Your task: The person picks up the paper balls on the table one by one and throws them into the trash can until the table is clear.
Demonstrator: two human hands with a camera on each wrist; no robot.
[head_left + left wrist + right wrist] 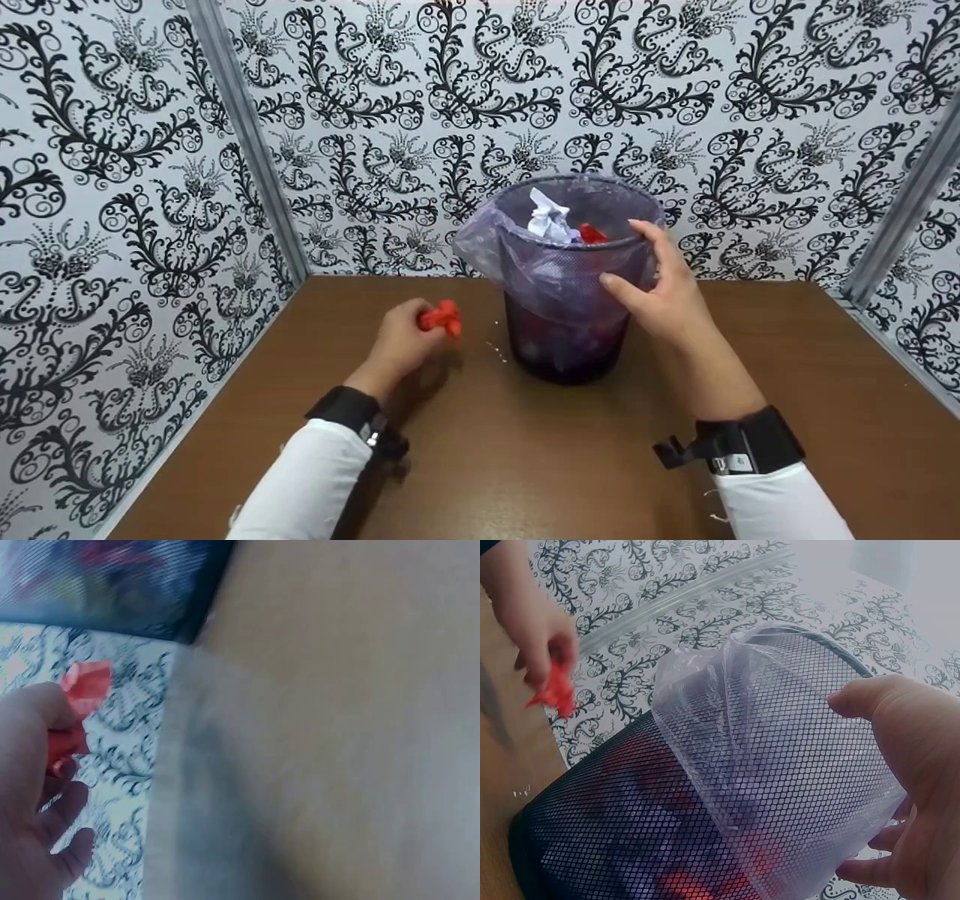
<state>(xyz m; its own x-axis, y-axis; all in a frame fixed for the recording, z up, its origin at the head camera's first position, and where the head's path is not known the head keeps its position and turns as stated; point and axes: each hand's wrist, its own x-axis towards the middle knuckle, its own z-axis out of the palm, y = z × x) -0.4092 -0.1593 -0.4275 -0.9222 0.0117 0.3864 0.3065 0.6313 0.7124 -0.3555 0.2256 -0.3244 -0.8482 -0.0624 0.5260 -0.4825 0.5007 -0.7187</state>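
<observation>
My left hand (405, 337) pinches a crumpled piece of red paper (442, 318) above the table, to the left of a dark mesh wastebasket (566, 352). In the left wrist view the red paper (86, 686) sticks out between thumb and fingers. My right hand (671, 296) grips the upper right side of the wastebasket near the rim, over its clear purplish bag (551, 285). White crumpled paper (549, 217) and a red piece (592, 234) show inside at the top. Through the mesh in the right wrist view, more red and pale scraps are partly visible.
The brown tabletop (517, 457) carries small pale crumbs (497, 351) left of the basket. Patterned walls (450, 135) stand behind and on both sides. A loose fold of bag (480, 236) hangs out toward the left.
</observation>
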